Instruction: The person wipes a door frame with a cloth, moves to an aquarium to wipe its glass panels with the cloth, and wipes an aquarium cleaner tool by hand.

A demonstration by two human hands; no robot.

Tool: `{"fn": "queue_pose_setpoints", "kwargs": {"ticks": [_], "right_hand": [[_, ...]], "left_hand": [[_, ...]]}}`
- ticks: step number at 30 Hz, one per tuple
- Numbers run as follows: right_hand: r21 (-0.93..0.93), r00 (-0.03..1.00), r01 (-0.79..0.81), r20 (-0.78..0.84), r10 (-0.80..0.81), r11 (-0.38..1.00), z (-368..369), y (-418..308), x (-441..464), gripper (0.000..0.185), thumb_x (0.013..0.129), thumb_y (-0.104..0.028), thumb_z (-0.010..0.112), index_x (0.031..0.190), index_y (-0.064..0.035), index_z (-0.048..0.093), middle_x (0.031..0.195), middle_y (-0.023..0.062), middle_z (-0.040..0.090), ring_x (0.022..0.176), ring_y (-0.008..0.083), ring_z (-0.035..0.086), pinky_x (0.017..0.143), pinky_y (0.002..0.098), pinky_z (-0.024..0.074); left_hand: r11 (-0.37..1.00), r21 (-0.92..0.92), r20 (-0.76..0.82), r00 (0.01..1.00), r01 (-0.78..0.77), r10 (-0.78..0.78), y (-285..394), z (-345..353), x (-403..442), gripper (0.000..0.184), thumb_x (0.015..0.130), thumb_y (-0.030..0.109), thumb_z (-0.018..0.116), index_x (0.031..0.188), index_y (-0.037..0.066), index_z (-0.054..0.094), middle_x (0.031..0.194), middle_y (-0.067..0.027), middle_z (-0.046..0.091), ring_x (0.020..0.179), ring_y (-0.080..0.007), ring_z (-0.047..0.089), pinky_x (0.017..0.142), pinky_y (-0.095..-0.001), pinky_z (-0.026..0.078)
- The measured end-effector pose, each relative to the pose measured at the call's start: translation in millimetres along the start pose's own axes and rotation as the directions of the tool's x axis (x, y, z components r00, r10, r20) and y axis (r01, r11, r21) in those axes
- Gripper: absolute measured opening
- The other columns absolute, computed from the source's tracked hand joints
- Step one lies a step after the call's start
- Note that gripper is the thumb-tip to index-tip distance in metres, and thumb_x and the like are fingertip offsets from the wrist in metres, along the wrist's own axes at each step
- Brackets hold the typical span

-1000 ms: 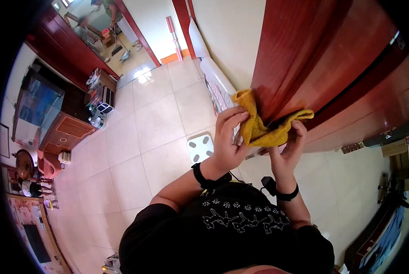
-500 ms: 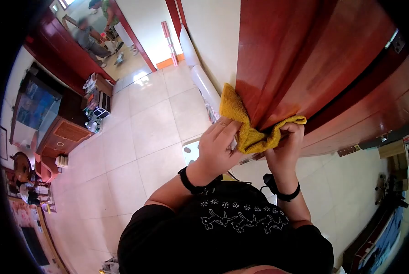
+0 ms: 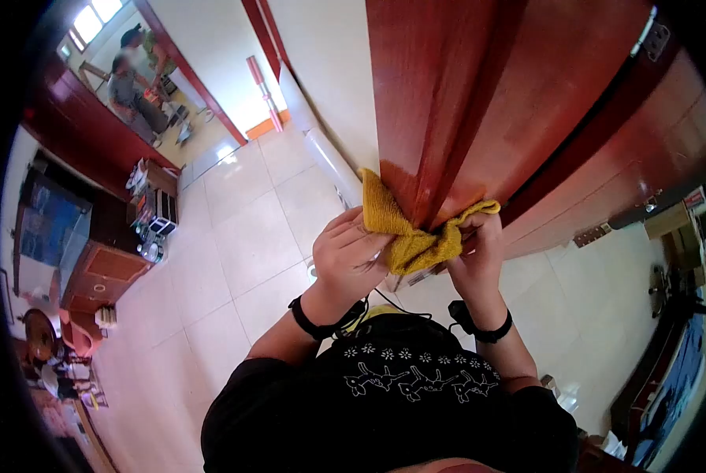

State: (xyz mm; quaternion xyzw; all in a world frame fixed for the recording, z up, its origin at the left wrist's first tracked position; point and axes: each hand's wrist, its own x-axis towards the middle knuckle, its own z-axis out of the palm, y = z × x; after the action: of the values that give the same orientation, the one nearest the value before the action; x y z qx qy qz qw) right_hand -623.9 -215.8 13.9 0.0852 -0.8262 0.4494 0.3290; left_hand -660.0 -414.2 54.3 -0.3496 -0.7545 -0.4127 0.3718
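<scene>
A mustard-yellow cloth (image 3: 425, 251) is bunched against the reddish-brown wooden door frame (image 3: 455, 102), wrapped around its projecting edge. On the left side, my left hand (image 3: 351, 251) grips one end of the cloth, with a corner sticking up above the fingers. My right hand (image 3: 479, 251) pinches the other end, fingers curled into the fabric close to the wood. Both hands wear black wrist bands. Damp-looking, darker patches show on the wood just above the cloth.
White rolls (image 3: 331, 158) lean along the wall base beside a pink-striped tube (image 3: 265, 93). A wooden cabinet (image 3: 105, 272) with a fish tank stands at left, bottles (image 3: 150, 251) next to it. Two people (image 3: 140, 94) are beyond the far doorway. Dark furniture (image 3: 644, 394) lines the right.
Both hands and the cloth have shifted slightly left in view, as the camera view has turned. The cloth is drawn in tighter around the wooden edge. Both hands keep their hold.
</scene>
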Motion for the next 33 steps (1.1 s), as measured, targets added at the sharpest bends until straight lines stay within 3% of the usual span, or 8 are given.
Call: {"fn": "queue_pose_setpoints", "kwargs": {"ticks": [6,8,11,17,20,27,30,33], "right_hand": [[0.034,0.992,-0.077,0.107,0.073,0.996,-11.0,-15.7,-6.1,0.031,0.076,0.004,0.070,0.098,-0.0051,0.051,0.104,0.0066,0.053,0.084,0.0160,0.058,0.073,0.0284,0.0473],[-0.037,0.975,0.213,-0.052,-0.215,0.976,-14.8,-30.7,1.5,0.036,0.068,0.001,0.074,0.098,-0.0047,0.056,0.098,0.0103,0.059,0.085,0.0245,0.058,0.071,0.0320,0.0480],[-0.112,0.955,0.211,-0.188,-0.229,0.971,-17.0,-55.9,12.5,0.038,0.069,-0.001,0.074,0.101,-0.0044,0.055,0.106,0.0146,0.056,0.092,0.0273,0.058,0.077,0.0339,0.0484],[-0.249,0.970,0.163,-0.139,-0.201,0.955,-4.8,-73.1,15.3,0.064,0.073,-0.010,0.072,0.130,0.0016,0.046,0.136,0.0291,0.040,0.124,0.0446,0.044,0.105,0.0460,0.0358],[-0.318,0.991,0.103,-0.053,-0.126,0.943,11.3,-68.6,8.5,0.075,0.080,-0.015,0.070,0.142,0.0055,0.032,0.149,0.0344,0.021,0.138,0.0518,0.024,0.111,0.0518,0.0257],[-0.034,0.973,0.219,-0.062,-0.221,0.975,9.4,-55.1,21.9,0.086,0.087,-0.033,0.062,0.149,0.0033,0.016,0.153,0.0355,0.006,0.143,0.0505,0.006,0.115,0.0523,0.0093],[-0.135,0.957,0.280,-0.041,-0.288,0.950,4.6,-53.7,40.1,0.102,0.082,-0.036,0.069,0.153,-0.0023,0.003,0.156,0.0297,-0.001,0.146,0.0427,-0.004,0.117,0.0476,0.0027],[-0.116,0.942,0.302,-0.117,-0.315,0.946,5.6,-49.1,60.2,0.107,0.079,-0.050,0.066,0.152,0.0003,0.005,0.155,0.0327,-0.006,0.143,0.0515,-0.006,0.112,0.0614,0.0002]], "left_hand": [[0.992,-0.036,0.044,0.992,-0.119,0.121,-4.6,-14.4,10.8,0.025,0.060,-0.001,0.075,0.084,0.004,0.070,0.093,-0.0120,0.071,0.090,-0.0295,0.069,0.085,-0.0385,0.054],[0.978,-0.112,0.055,0.982,-0.176,0.183,-1.0,-14.6,13.9,0.034,0.060,0.001,0.075,0.093,0.005,0.069,0.107,-0.0170,0.067,0.099,-0.0335,0.067,0.088,-0.0412,0.051],[0.972,-0.080,-0.008,0.975,-0.220,0.220,-4.0,-5.5,19.2,0.040,0.061,0.002,0.075,0.100,0.005,0.068,0.117,-0.0226,0.061,0.105,-0.0379,0.063,0.089,-0.0456,0.050],[0.967,-0.127,-0.096,0.973,-0.221,0.209,-3.5,5.1,34.2,0.043,0.059,0.003,0.076,0.101,0.010,0.068,0.121,-0.0178,0.054,0.112,-0.0398,0.053,0.095,-0.0471,0.041],[0.958,-0.139,-0.108,0.965,-0.251,0.237,-7.7,3.0,38.1,0.040,0.059,0.004,0.076,0.098,0.013,0.067,0.119,-0.0135,0.051,0.111,-0.0374,0.049,0.093,-0.0448,0.040],[0.944,-0.190,0.009,0.962,-0.268,0.275,-11.3,-3.9,35.4,0.033,0.062,0.006,0.076,0.093,0.011,0.065,0.106,-0.0090,0.055,0.100,-0.0318,0.053,0.089,-0.0421,0.042],[0.959,-0.089,0.068,0.959,-0.269,0.275,-7.9,-7.7,28.2,0.038,0.068,0.006,0.074,0.105,0.011,0.066,0.116,-0.0117,0.051,0.107,-0.0332,0.050,0.090,-0.0429,0.042],[0.944,-0.019,0.103,0.938,-0.331,0.331,-7.4,-4.3,25.7,0.038,0.077,0.007,0.067,0.114,0.002,0.060,0.132,-0.0221,0.036,0.120,-0.0415,0.041,0.101,-0.0476,0.035]]}}
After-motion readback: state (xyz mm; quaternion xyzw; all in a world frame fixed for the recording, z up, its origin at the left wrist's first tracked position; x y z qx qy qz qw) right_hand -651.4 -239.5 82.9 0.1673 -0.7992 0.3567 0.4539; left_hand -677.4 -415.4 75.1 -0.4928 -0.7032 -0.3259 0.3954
